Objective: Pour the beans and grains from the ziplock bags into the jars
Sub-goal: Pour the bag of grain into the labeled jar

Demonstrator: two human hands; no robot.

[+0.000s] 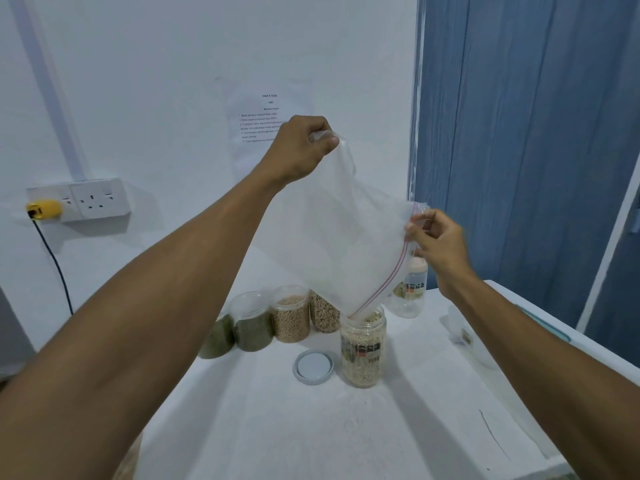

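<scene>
A clear ziplock bag [343,233] with a red zip line hangs upside down and looks empty. My left hand [299,148] grips its bottom corner high up. My right hand [438,242] pinches the zip edge at the right. The bag's lower corner dips into the mouth of an open jar [363,348] filled with pale grains, standing mid-table. The jar's grey lid [313,366] lies flat just left of it.
Several lidded jars stand in a row behind: two with green beans [252,322], one with tan grains [290,315], one with pale beans [323,315]. An almost empty labelled jar [408,289] sits behind the bag. A plastic item [467,336] lies at right on the white table [311,427].
</scene>
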